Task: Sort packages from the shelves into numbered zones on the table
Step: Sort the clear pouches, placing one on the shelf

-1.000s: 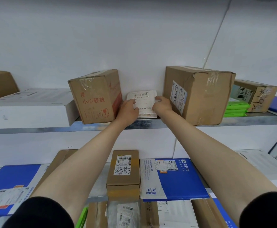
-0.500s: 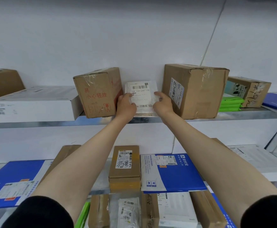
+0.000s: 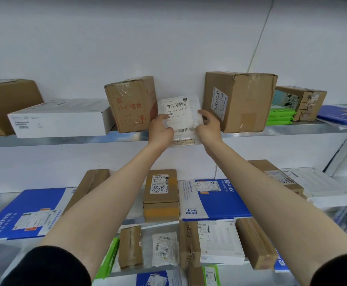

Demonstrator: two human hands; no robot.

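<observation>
Both arms are stretched forward; the white packet point(image 3: 179, 109) is gripped at its left edge by the left hand point(image 3: 160, 131), at its right edge by the right hand point(image 3: 209, 129).

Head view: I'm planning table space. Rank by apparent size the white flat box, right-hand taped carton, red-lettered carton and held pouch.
1. taped carton
2. white flat box, close behind it
3. red-lettered carton
4. pouch, partly covered
</observation>
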